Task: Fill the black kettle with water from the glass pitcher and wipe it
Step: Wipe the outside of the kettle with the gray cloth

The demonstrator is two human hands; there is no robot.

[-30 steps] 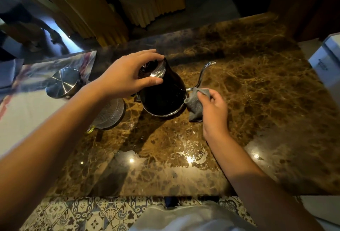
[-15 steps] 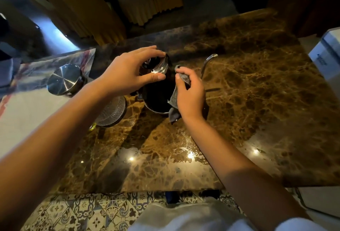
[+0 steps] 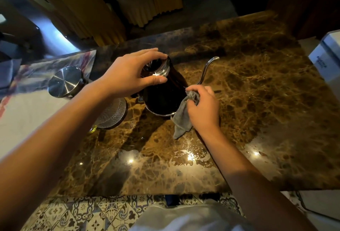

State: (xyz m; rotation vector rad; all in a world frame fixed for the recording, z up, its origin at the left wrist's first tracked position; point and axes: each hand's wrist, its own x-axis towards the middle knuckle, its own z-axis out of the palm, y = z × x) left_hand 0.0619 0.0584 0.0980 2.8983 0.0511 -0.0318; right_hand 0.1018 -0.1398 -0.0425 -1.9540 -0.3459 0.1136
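Black kettle (image 3: 163, 98): upright on marble worktop (image 3: 257, 101)
Left hand (image 3: 128, 76): grips kettle's lid rim
Right hand (image 3: 202, 107): pinches grey cloth (image 3: 182, 118) against kettle's side

Brown marble surface (image 3: 248, 101), glossy, w/ light glints near front edge. White box (image 3: 327, 59) at far right. Printed mat (image 3: 27, 112) on left side. Yellow chairs (image 3: 103, 13) beyond far edge. Patterned tile floor (image 3: 77, 214) below front edge. White cloth (image 3: 184, 218) at bottom centre.

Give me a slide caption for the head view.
Left hand steadies black kettle while right hand wipes it with gray cloth.
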